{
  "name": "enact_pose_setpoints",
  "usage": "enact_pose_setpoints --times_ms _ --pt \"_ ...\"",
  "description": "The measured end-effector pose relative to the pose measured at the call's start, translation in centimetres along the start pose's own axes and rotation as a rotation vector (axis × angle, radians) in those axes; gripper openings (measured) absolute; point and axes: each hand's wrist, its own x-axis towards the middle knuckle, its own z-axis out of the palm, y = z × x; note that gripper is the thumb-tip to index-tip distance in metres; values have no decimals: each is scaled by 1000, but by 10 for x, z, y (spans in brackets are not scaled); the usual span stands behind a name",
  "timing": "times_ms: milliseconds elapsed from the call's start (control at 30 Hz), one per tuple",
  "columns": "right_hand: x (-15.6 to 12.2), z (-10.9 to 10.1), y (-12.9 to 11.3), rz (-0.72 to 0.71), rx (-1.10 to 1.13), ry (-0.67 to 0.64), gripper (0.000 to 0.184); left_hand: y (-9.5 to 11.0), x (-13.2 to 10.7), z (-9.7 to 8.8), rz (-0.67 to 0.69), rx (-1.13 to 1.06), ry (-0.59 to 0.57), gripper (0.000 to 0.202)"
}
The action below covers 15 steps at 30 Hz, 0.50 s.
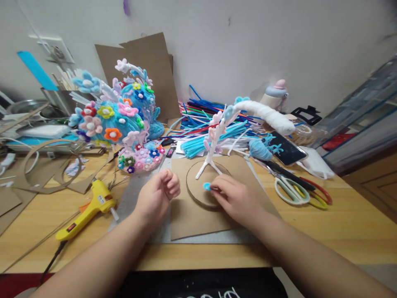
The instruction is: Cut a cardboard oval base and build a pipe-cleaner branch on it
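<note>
My right hand pinches a small bright blue fuzzy loop, which looks like pipe cleaner, over a round cardboard disc. Left of the disc, my left hand is curled into a loose fist, and nothing shows in its fingers. Behind both hands stands a white wrapped stem with splayed feet on the disc. Small pink and blue flowers sit along it, and its thick white top bends over to the right. A square cardboard sheet lies under the disc.
A yellow glue gun lies at left, near a cardboard ring. Flower-covered blue ornaments stand behind it. Pipe cleaners are piled at the back. On the right are scissors, a phone and blue yarn.
</note>
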Motion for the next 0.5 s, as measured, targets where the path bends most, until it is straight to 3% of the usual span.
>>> enact_pose_setpoints --times_ms 133,267,367,500 --pt "4 -4 11 134 -32 -155 9 2 5 -4 -10 -6 72 33" --pt "7 -11 10 294 194 -119 16 0 6 -6 26 107 98 33" --pt "6 -11 2 482 576 -127 24 -5 2 -6 180 466 83 32" --pt "1 -3 -12 571 1167 -349 32 -15 -7 -6 446 940 -93 9"
